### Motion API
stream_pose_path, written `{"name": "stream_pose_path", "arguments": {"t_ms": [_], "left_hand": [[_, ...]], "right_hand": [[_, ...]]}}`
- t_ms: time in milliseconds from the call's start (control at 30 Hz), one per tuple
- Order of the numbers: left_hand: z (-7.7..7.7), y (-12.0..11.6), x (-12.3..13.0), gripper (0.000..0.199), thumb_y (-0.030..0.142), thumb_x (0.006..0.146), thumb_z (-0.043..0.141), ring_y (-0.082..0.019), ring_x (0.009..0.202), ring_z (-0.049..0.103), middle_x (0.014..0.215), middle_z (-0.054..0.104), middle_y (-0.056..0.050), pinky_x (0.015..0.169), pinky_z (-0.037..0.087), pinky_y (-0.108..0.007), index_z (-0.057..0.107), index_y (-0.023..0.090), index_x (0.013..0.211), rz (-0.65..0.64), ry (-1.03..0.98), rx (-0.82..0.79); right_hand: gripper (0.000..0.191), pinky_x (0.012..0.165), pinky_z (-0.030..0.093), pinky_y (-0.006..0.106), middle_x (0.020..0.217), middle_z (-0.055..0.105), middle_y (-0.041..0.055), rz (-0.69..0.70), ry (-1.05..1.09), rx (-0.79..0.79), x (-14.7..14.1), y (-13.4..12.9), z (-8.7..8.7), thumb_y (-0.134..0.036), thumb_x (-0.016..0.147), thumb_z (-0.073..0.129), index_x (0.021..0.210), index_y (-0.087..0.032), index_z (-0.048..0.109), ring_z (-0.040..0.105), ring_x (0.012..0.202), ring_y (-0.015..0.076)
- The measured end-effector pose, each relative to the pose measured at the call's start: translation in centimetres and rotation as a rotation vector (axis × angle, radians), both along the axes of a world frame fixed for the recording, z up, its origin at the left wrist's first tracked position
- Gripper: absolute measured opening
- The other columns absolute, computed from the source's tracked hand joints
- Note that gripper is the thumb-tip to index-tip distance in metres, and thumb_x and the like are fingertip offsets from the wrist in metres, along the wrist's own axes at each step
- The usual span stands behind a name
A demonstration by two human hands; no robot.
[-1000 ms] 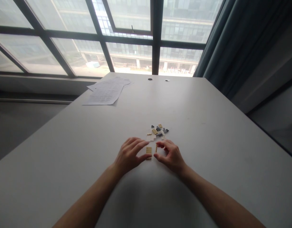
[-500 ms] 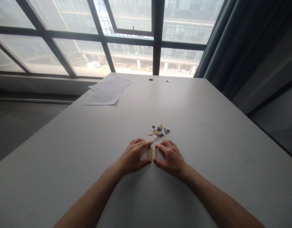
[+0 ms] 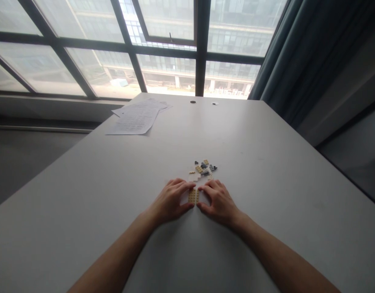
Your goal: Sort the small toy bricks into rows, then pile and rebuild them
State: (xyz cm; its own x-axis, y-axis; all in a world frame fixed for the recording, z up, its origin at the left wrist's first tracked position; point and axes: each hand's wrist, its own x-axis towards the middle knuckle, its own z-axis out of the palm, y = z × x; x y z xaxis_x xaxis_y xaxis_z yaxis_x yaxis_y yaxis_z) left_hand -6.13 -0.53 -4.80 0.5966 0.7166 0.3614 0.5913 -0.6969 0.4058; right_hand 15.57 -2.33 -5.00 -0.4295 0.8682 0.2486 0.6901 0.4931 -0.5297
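Note:
My left hand (image 3: pixel 174 199) grips a tan studded plate (image 3: pixel 192 196) by its far and near ends, between fingers and thumb. In my right hand (image 3: pixel 218 200) is a narrower tan plate (image 3: pixel 197 196), pinched the same way. The two plates lie side by side, long edges parallel, with at most a very thin gap between them; whether they touch is too small to tell. Just beyond my hands lies a loose pile of small grey, dark, tan and white bricks (image 3: pixel 205 173).
All of this is on a large white table (image 3: pixel 267 171). Printed papers (image 3: pixel 135 120) lie at its far left. Two round fittings (image 3: pixel 192 102) sit near the far edge. Beyond are windows, with a dark curtain (image 3: pixel 285 61) at the right.
The narrow plate in my right hand has moved left towards the wider plate, and the gap between them has shrunk. My left hand is nearly still.

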Motion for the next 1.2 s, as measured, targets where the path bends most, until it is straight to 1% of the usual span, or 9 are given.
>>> {"name": "stream_pose_path", "arguments": {"t_ms": [133, 267, 733, 833, 933, 1000, 1067, 1200], "left_hand": [[0.0, -0.1, 0.1, 0.044, 0.038, 0.077, 0.067, -0.025, 0.099, 0.059, 0.106, 0.067, -0.01, 0.088, 0.044, -0.039, 0.056, 0.02, 0.116, -0.005, -0.013, 0.014], [0.0, -0.1, 0.2, 0.044, 0.038, 0.078, 0.066, -0.026, 0.1, 0.058, 0.108, 0.067, -0.01, 0.089, 0.043, -0.041, 0.055, 0.02, 0.116, -0.006, -0.005, 0.002], [-0.2, 0.0, 0.2, 0.043, 0.038, 0.077, 0.067, -0.025, 0.1, 0.057, 0.107, 0.066, -0.009, 0.089, 0.043, -0.041, 0.056, 0.021, 0.115, 0.0, 0.007, -0.006], [-0.1, 0.0, 0.1, 0.046, 0.037, 0.076, 0.069, -0.025, 0.101, 0.057, 0.107, 0.066, -0.009, 0.09, 0.043, -0.041, 0.055, 0.021, 0.117, -0.002, 0.004, -0.022], [0.1, 0.0, -0.2, 0.054, 0.04, 0.072, 0.073, -0.025, 0.103, 0.056, 0.11, 0.064, -0.009, 0.092, 0.044, -0.041, 0.054, 0.021, 0.119, 0.012, -0.033, -0.065], [0.2, 0.3, -0.4, 0.054, 0.043, 0.073, 0.072, -0.025, 0.106, 0.056, 0.113, 0.063, -0.009, 0.093, 0.045, -0.04, 0.054, 0.021, 0.119, 0.037, -0.079, -0.103], [0.1, 0.9, -0.6, 0.047, 0.042, 0.078, 0.067, -0.023, 0.103, 0.058, 0.112, 0.062, -0.009, 0.089, 0.048, -0.037, 0.055, 0.022, 0.119, 0.093, -0.125, -0.137], [-0.1, 3.2, -0.3, 0.03, 0.035, 0.086, 0.055, -0.019, 0.085, 0.06, 0.101, 0.063, -0.007, 0.078, 0.05, -0.033, 0.061, 0.019, 0.111, 0.28, -0.142, -0.185]], "right_hand": [[0.04, 0.09, 0.04, 0.041, 0.104, 0.057, 0.0079, 0.011, -0.01, 0.007, 0.0, -0.1, 0.0, -0.033, 0.076, 0.069, 0.113, -0.021, 0.061, 0.047, 0.1, 0.0251], [0.04, 0.091, 0.039, 0.041, 0.105, 0.057, 0.0078, 0.016, -0.018, 0.007, 0.0, -0.1, 0.1, -0.034, 0.077, 0.069, 0.114, -0.021, 0.06, 0.047, 0.1, 0.0251], [0.043, 0.091, 0.039, 0.042, 0.106, 0.058, 0.0082, 0.019, -0.004, 0.002, 0.0, -0.1, 0.2, -0.034, 0.076, 0.07, 0.116, -0.022, 0.06, 0.048, 0.101, 0.0256], [0.045, 0.093, 0.039, 0.042, 0.109, 0.058, 0.0084, 0.011, 0.055, -0.015, 0.1, 0.0, 0.1, -0.033, 0.076, 0.069, 0.118, -0.021, 0.058, 0.049, 0.103, 0.0256], [0.041, 0.089, 0.043, 0.038, 0.107, 0.059, 0.0078, -0.025, 0.204, -0.06, 0.2, 0.3, 0.0, -0.025, 0.078, 0.066, 0.118, -0.021, 0.057, 0.053, 0.099, 0.0227], [0.036, 0.082, 0.046, 0.034, 0.102, 0.059, 0.0067, -0.069, 0.314, -0.082, 0.3, 0.5, -0.1, -0.022, 0.079, 0.062, 0.115, -0.02, 0.058, 0.055, 0.091, 0.02], [0.032, 0.077, 0.047, 0.032, 0.097, 0.059, 0.0054, -0.117, 0.388, -0.081, 0.4, 0.6, -0.4, -0.02, 0.08, 0.061, 0.112, -0.02, 0.059, 0.055, 0.084, 0.0181], [0.028, 0.074, 0.046, 0.03, 0.091, 0.06, 0.0038, -0.15, 0.43, -0.068, 0.3, 0.6, -0.6, -0.019, 0.08, 0.059, 0.108, -0.02, 0.06, 0.055, 0.079, 0.0169]]}}
